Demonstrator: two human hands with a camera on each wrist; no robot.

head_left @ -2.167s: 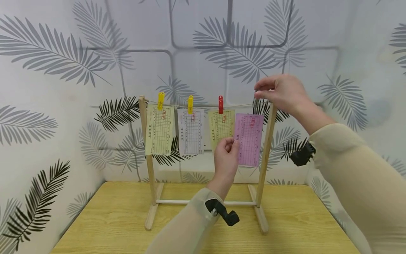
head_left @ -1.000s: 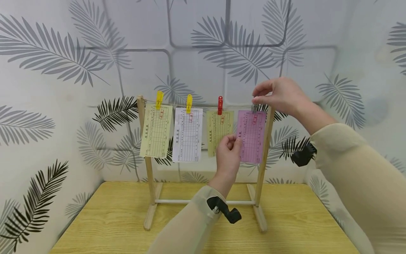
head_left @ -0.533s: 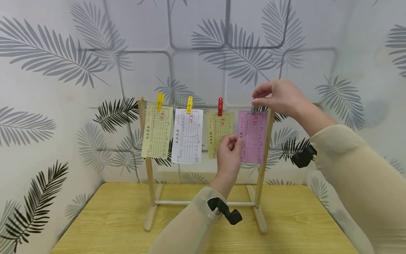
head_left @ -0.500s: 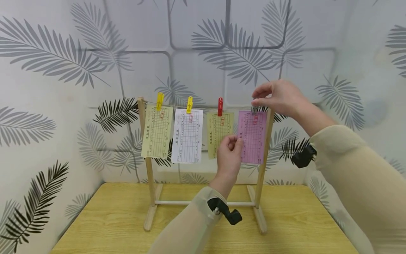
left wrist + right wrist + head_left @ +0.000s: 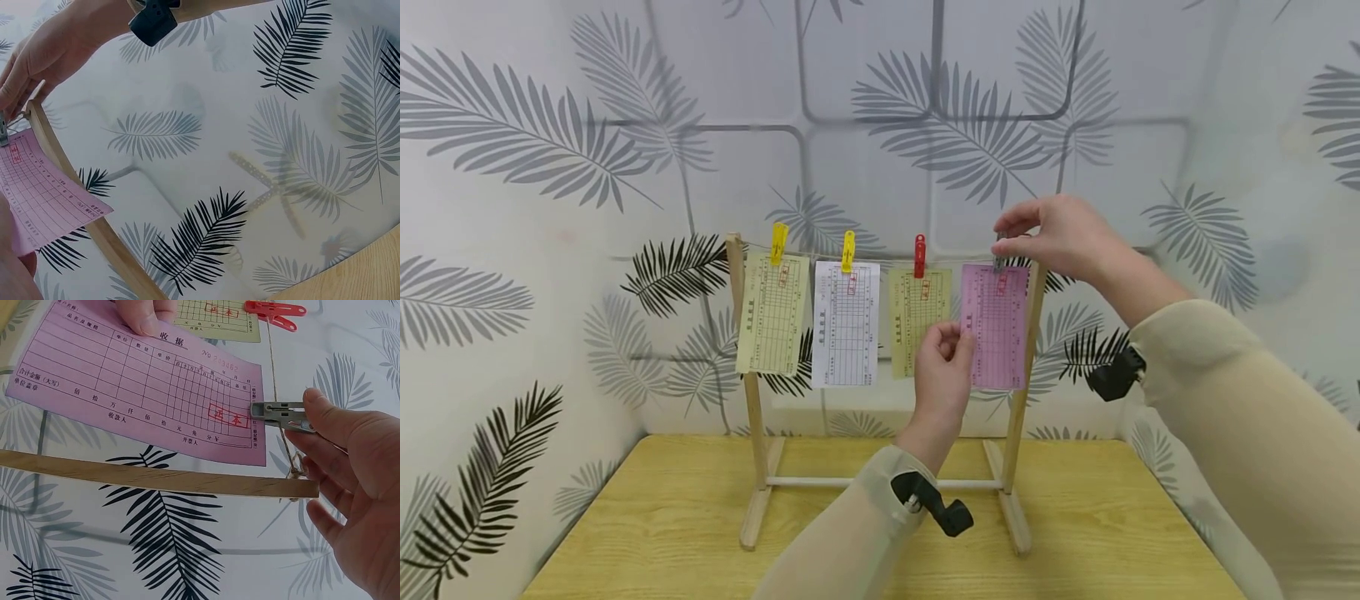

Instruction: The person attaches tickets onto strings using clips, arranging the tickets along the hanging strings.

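At upper right of the head view, the right hand pinches a grey clip on the pink slip.
Below, the left hand pinches the slip's left edge; its long axis hangs vertical. Left wrist view: the slip lies at the left edge beside the wooden post. Right wrist view: thumb and forefinger squeeze the clip at the string.

Four slips side by side on a string between two posts.
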